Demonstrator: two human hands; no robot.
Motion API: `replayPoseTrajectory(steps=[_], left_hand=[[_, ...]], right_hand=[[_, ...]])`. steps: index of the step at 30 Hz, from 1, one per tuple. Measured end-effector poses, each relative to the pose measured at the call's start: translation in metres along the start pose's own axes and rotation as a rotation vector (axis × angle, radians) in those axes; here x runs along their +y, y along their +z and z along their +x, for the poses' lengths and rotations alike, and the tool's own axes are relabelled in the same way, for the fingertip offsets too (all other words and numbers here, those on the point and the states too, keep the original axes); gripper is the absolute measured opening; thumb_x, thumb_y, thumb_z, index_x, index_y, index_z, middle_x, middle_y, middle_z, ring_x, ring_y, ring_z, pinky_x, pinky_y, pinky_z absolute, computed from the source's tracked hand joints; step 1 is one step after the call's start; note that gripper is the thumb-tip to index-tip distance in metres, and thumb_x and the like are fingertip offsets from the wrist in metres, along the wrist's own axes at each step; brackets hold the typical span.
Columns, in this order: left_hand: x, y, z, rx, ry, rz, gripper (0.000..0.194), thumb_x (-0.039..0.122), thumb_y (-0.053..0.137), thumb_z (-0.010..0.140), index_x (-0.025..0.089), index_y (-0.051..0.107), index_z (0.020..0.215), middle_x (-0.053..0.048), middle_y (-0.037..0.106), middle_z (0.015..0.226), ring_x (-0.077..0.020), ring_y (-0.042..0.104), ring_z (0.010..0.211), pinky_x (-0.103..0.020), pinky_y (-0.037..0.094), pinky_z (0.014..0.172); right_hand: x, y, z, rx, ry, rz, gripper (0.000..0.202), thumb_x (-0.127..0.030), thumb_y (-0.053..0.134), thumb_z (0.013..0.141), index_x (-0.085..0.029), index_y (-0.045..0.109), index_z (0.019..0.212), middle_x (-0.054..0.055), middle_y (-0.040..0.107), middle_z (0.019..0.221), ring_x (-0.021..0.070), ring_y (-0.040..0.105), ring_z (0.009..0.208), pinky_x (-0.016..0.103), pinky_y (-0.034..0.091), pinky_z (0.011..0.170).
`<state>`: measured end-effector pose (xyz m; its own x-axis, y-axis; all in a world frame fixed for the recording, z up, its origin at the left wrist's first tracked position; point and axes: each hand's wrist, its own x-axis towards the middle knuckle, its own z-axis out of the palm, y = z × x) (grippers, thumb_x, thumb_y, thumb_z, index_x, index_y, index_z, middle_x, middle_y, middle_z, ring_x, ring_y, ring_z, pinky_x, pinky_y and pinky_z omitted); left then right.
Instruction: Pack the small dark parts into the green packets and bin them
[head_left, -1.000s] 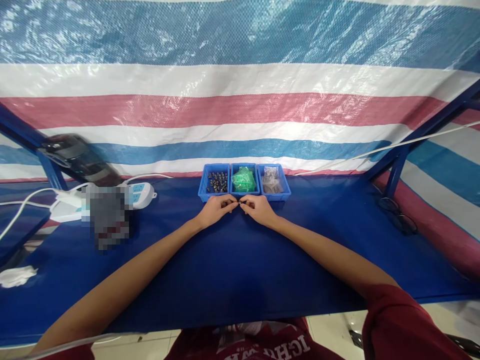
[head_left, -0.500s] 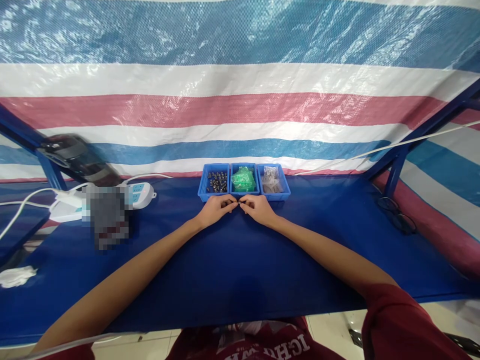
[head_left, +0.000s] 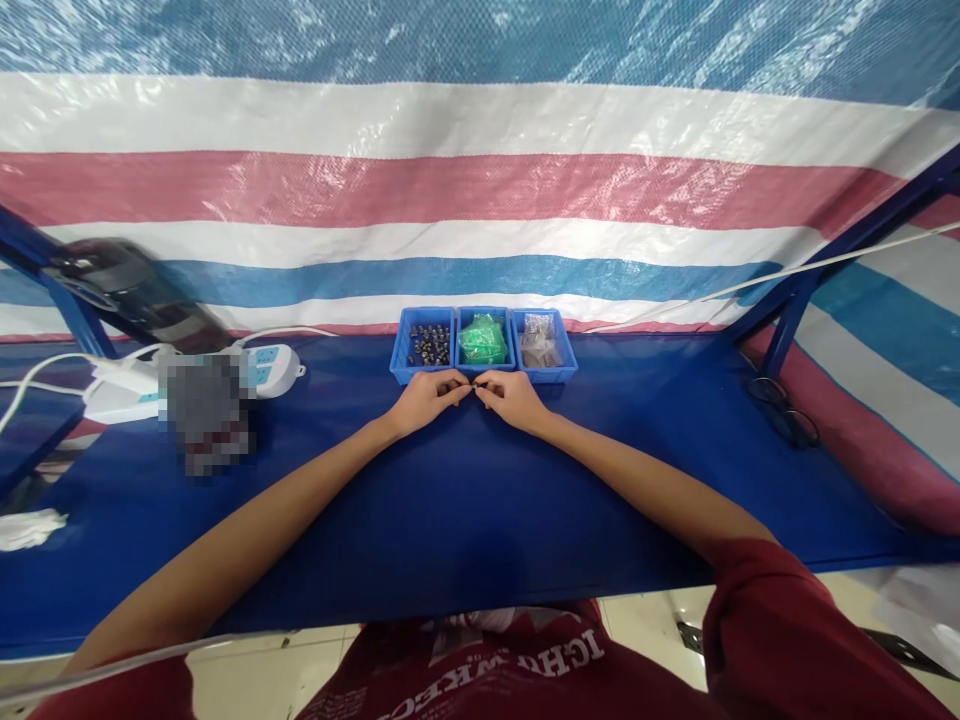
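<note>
My left hand (head_left: 425, 401) and my right hand (head_left: 514, 399) meet fingertip to fingertip just in front of three blue bins. Both are closed in a pinch around a small dark piece (head_left: 473, 387), mostly hidden by the fingers. Behind my left hand, the left bin (head_left: 401, 362) holds several small dark metallic parts (head_left: 431, 346). The middle bin (head_left: 486, 312) contains a clear bag of green items (head_left: 484, 340). Clear plastic bags (head_left: 539, 342) with greyish contents lie in the right bin (head_left: 568, 362).
A white power strip (head_left: 274, 370) with cables, a blurred-out dark object (head_left: 206, 410) and a dark bottle (head_left: 139, 292) are at the left. White crumpled cloth or tissue (head_left: 31, 530) lies at the left edge. Glasses (head_left: 784, 412) rest at the right, by the striped sheet (head_left: 480, 190).
The whole view has shifted, so the scene sits slightly higher in the picture. My hands keep their pinch at the same place before the bins.
</note>
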<state>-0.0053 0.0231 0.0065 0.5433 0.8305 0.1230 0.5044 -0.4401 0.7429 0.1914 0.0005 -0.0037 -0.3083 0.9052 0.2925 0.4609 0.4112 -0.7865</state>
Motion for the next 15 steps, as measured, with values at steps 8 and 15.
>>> replayPoseTrajectory(steps=[8, 15], left_hand=[[0.0001, -0.0008, -0.0004, -0.005, 0.015, 0.02, 0.031, 0.044, 0.051, 0.088, 0.015, 0.064, 0.089, 0.001, 0.062, 0.063, -0.0097, 0.054, 0.054, -0.02, 0.04, 0.056], [0.0012, -0.0005, -0.0005, -0.005, 0.0, 0.022, 0.033, 0.045, 0.049, 0.088, 0.016, 0.064, 0.089, 0.001, 0.062, 0.063, -0.0098, 0.054, 0.053, -0.02, 0.041, 0.056]], right_hand=[[0.0005, 0.0002, -0.0005, 0.001, 0.008, 0.006, 0.016, -0.023, 0.056, 0.084, -0.014, 0.069, 0.09, 0.0, 0.064, 0.058, 0.0134, 0.059, 0.056, 0.023, 0.043, 0.059], [0.002, 0.0021, -0.0003, 0.006, 0.01, 0.015, 0.016, -0.021, 0.057, 0.083, -0.013, 0.068, 0.091, 0.0, 0.064, 0.058, 0.012, 0.058, 0.054, 0.022, 0.043, 0.058]])
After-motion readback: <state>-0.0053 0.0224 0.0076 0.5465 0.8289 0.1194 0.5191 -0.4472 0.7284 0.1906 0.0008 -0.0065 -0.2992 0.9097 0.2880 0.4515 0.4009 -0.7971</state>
